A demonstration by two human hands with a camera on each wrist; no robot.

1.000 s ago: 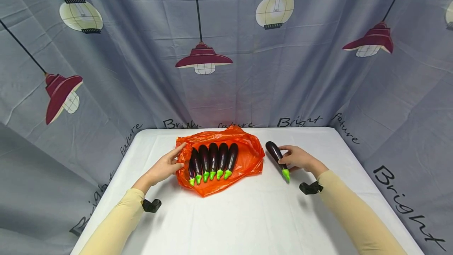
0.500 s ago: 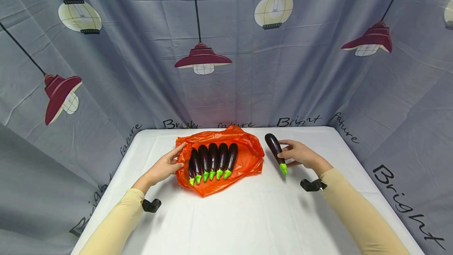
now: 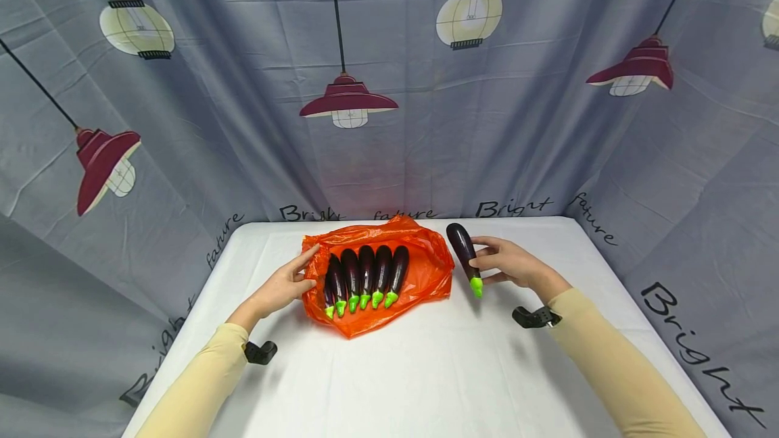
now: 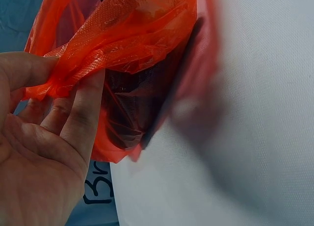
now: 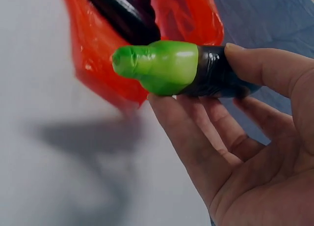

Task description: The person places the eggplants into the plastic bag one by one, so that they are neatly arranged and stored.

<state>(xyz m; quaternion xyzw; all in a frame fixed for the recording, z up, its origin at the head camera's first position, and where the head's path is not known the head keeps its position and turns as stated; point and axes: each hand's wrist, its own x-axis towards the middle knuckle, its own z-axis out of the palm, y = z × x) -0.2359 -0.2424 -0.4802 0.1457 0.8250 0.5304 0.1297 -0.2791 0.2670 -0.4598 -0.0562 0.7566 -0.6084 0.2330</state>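
Observation:
My right hand pinches a dark purple eggplant between thumb and fingers, just right of an orange plastic bag. The green stem end points toward the wrist camera, and a shadow falls on the table below. Several more eggplants lie side by side in the bag, green ends toward me. At the bag's left edge, my left hand pinches the plastic between thumb and fingers. In the left wrist view, the bag's orange film covers part of a dark eggplant.
A white cloth-covered table carries everything. Behind it and along both sides hangs a grey-blue curtain printed with lamps and lettering. Black camera mounts jut from both wrists.
My right hand has raised the eggplant off the table and carried it left, closer to the orange bag. The left hand has kept its grip on the bag's edge.

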